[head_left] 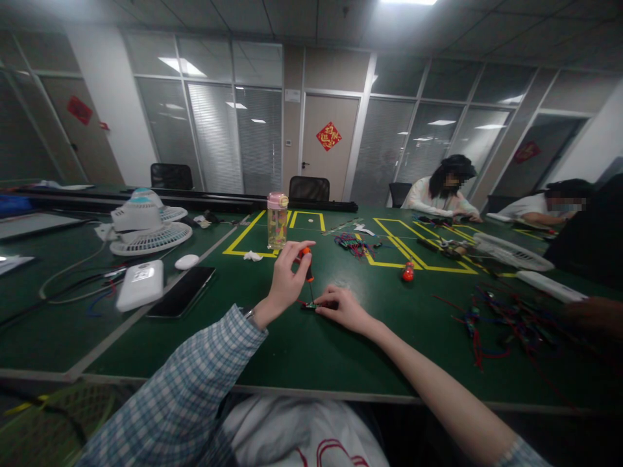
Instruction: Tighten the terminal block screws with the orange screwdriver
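An orange and black screwdriver (308, 267) stands nearly upright, with my left hand (288, 275) closed around its handle. Its thin shaft reaches down to a small green circuit board (310, 307) on the green table (272, 357). My right hand (344, 309) lies low beside the board, thumb and forefinger pinching its right end. A short red wire shows at the board's left side. The small parts under the screwdriver tip are too tiny to make out.
A pink-lidded bottle (277, 224) stands behind my left hand. To the left lie a phone (182, 292), a white power bank (141, 285) and a white fan (150, 227). Tangled wires (516, 324) and a red object (407, 271) are on the right. Two people sit beyond.
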Motion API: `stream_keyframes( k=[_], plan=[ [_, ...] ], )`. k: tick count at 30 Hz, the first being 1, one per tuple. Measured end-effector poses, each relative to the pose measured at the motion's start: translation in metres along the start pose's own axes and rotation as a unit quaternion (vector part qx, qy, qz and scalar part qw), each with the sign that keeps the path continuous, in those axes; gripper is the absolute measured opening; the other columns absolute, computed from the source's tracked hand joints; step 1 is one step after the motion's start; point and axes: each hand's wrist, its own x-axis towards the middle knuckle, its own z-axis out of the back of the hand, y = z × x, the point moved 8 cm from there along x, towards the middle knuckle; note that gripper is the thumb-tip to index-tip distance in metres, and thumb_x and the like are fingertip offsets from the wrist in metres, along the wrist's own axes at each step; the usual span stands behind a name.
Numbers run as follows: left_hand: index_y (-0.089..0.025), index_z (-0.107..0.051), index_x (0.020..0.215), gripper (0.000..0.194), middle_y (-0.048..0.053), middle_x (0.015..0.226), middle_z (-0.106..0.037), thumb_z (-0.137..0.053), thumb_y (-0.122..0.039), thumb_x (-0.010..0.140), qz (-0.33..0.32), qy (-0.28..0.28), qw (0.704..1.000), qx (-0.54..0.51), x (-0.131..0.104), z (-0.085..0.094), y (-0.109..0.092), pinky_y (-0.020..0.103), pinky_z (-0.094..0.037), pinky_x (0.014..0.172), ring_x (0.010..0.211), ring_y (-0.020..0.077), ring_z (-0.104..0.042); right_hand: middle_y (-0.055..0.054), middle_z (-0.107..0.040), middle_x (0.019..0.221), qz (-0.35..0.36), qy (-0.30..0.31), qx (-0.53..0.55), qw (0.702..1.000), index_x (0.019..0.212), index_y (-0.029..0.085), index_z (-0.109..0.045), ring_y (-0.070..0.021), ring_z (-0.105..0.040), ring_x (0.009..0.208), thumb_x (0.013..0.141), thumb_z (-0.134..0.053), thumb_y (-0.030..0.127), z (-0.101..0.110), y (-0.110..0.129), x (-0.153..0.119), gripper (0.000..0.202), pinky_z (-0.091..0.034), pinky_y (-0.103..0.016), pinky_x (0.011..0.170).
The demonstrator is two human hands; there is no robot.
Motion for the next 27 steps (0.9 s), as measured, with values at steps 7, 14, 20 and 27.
stream_keyframes(
  k=[7, 14, 20, 27],
  plan=[
    [-0.020, -0.059, 0.109, 0.022, 0.005, 0.096, -0.057, -0.045, -0.022, 0.092, -0.003, -0.002, 1.000, 0.003, 0.0005, 0.0001, 0.0001, 0.025, -0.048, 0.072, 0.087, 0.0146, -0.055, -0.002, -0.057, 0.080, -0.003, 0.006, -0.008, 1.000, 0.095, 0.018, -0.074, -0.0122, -0.054, 0.068, 0.079, -0.067, 0.019, -0.0005, 0.0010, 0.0000, 0.017, -0.044, -0.024, 0.066],
    [-0.021, -0.059, 0.108, 0.021, 0.005, 0.096, -0.057, -0.046, -0.021, 0.092, -0.004, -0.003, 1.000, 0.002, 0.0009, 0.0008, -0.0026, 0.025, -0.048, 0.072, 0.085, 0.0148, -0.055, -0.002, -0.058, 0.081, -0.001, 0.005, -0.012, 1.000, 0.095, 0.019, -0.074, -0.0127, -0.055, 0.068, 0.080, -0.066, 0.020, -0.0012, -0.0011, 0.0000, 0.018, -0.045, -0.025, 0.067],
    [-0.020, -0.059, 0.109, 0.022, 0.005, 0.097, -0.057, -0.045, -0.020, 0.092, -0.003, 0.000, 1.000, 0.008, 0.0006, 0.0004, -0.0018, 0.025, -0.047, 0.072, 0.088, 0.0150, -0.055, -0.003, -0.058, 0.081, 0.000, 0.007, -0.010, 1.000, 0.095, 0.018, -0.074, -0.0130, -0.055, 0.069, 0.080, -0.066, 0.020, -0.0002, 0.0017, 0.0003, 0.018, -0.045, -0.025, 0.067],
    [-0.020, -0.059, 0.109, 0.022, 0.005, 0.098, -0.057, -0.045, -0.021, 0.092, 0.000, 0.000, 1.000, 0.007, 0.0008, 0.0008, -0.0027, 0.025, -0.048, 0.072, 0.088, 0.0150, -0.055, -0.003, -0.058, 0.081, -0.002, 0.005, 0.000, 1.000, 0.095, 0.017, -0.074, -0.0126, -0.055, 0.068, 0.080, -0.066, 0.021, -0.0001, 0.0008, -0.0005, 0.018, -0.045, -0.024, 0.066]
  ],
)
